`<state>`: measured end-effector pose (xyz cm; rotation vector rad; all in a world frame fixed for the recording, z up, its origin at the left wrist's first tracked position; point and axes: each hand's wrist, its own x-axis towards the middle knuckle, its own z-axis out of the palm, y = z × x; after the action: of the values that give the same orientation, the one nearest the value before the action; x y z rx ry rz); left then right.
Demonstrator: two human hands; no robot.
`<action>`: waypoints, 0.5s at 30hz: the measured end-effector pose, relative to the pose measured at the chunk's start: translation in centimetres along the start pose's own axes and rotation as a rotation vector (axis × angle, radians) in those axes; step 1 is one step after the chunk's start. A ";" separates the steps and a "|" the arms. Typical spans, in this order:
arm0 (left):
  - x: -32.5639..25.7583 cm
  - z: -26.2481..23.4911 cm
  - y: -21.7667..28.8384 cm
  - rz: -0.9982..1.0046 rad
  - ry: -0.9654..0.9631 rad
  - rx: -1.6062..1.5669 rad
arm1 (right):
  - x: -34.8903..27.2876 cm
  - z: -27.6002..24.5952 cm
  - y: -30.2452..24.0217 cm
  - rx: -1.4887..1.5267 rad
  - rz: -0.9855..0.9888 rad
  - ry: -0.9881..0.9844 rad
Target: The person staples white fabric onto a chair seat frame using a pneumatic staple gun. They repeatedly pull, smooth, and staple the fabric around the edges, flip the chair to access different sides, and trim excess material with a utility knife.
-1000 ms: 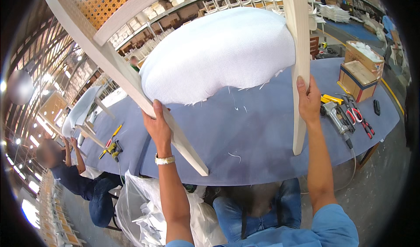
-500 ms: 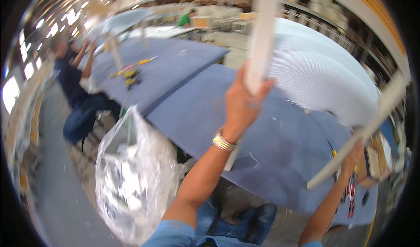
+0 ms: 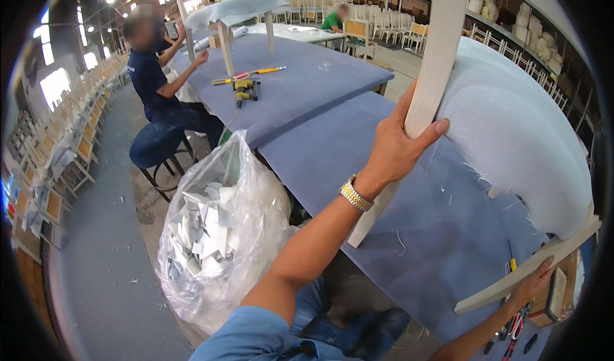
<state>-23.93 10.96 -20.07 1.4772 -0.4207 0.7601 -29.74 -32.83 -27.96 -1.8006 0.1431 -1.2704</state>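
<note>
Though apart, two hands (image 3: 396,142) (image 3: 532,284) on one chair (image 3: 519,134)

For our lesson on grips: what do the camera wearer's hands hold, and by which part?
A chair with a pale cloth seat. The left hand grips one wooden leg beside the seat; the right hand holds another leg.

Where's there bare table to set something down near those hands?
The near table is bare between the left hand on its chair leg and the far table; the far table is bare right of the yellow tool. It's crowded by the right hand, with the box and red-handled tools close by.
</note>
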 end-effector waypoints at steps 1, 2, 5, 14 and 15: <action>0.2 0.2 -0.1 0.043 0.014 0.049 | -0.2 0.0 -0.6 -0.008 -0.006 0.019; 0.4 0.4 -0.3 0.087 0.029 0.096 | -0.3 0.0 -0.8 -0.017 -0.012 0.038; 0.1 0.3 -0.1 -0.148 -0.046 0.042 | -0.4 0.3 -0.7 0.002 0.042 0.050; -0.5 1.5 -0.5 -0.048 -0.047 0.028 | 1.5 -1.0 1.6 0.114 -0.033 -0.081; -0.6 1.3 -0.3 -0.035 -0.044 0.038 | 1.2 -0.2 2.1 0.112 -0.035 -0.078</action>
<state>-23.91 9.61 -20.61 1.5353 -0.4148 0.7119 -28.54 -34.87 -28.60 -1.7600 -0.0025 -1.2064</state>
